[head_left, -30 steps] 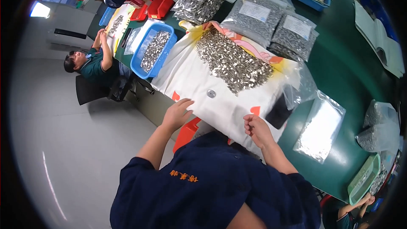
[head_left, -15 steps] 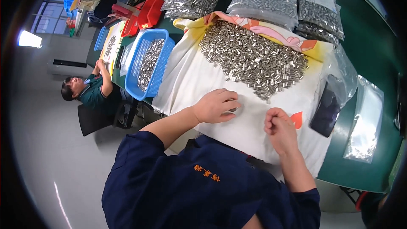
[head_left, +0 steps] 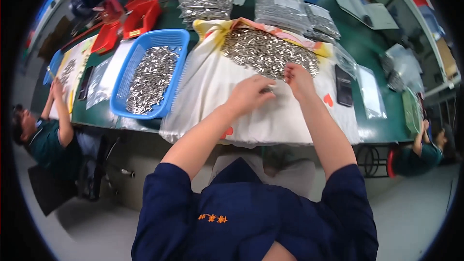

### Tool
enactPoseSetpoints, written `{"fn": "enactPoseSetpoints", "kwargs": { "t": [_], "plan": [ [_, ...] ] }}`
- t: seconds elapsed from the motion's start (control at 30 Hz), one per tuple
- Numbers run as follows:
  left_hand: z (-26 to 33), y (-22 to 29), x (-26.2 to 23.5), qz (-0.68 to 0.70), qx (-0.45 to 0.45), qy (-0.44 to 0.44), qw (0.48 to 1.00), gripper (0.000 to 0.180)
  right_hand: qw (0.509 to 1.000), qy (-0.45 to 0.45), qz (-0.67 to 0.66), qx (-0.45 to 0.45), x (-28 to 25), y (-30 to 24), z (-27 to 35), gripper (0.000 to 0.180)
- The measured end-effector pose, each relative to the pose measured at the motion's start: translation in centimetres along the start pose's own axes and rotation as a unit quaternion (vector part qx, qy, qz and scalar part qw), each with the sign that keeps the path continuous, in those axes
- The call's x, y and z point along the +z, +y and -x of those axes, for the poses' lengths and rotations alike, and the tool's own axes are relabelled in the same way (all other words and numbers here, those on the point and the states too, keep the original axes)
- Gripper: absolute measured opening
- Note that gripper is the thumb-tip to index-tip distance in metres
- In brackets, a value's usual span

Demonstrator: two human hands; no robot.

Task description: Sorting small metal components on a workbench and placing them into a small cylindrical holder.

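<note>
A heap of small, shiny metal cylinders (head_left: 263, 50) lies on a white cloth (head_left: 295, 123) with a yellow and pink border. Just below the heap, my left hand (head_left: 249, 95) is curled palm inward, with a few metal cylinders (head_left: 268, 88) showing between its thumb and fingers. My right hand (head_left: 298, 81) is at the heap's near edge, its thumb and fingertips pressed together. Whatever those fingertips may hold is too small to make out. Both hands are slightly blurred.
Left of the cloth stands a blue basket (head_left: 117, 87) of metal cylinders. Filled bags (head_left: 205, 2) lie behind the heap. A phone (head_left: 343, 84) and a clear bag (head_left: 371, 94) lie right. Red bins (head_left: 141, 19) are far left. One co-worker (head_left: 53, 135) sits left, another (head_left: 418, 157) right.
The head view has shifted and levelled, bringing the right side into sight. My right hand has moved forward to the heap's near edge. My left hand has stayed curled, nearer the heap.
</note>
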State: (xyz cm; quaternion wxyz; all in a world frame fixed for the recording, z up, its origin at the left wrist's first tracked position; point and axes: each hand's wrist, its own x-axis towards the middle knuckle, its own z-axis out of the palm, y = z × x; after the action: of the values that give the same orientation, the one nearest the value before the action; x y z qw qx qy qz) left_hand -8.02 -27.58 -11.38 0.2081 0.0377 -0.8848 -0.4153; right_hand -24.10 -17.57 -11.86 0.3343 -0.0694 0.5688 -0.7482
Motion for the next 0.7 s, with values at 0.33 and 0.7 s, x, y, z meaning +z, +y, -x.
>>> {"fn": "enactPoseSetpoints", "kwargs": {
  "t": [0.33, 0.7],
  "plan": [
    [1.0, -3.4, -2.7, 0.408, -0.210, 0.114, 0.881, 0.027, 0.944, 0.030, 0.313, -0.100, 4.1, -2.3, -0.1, 0.023],
    [0.9, -3.4, -2.0, 0.630, -0.288, 0.085, 0.716, 0.027, 0.981, 0.122, -0.149, 0.016, -2.4, -2.2, 3.1, 0.035]
  ]
}}
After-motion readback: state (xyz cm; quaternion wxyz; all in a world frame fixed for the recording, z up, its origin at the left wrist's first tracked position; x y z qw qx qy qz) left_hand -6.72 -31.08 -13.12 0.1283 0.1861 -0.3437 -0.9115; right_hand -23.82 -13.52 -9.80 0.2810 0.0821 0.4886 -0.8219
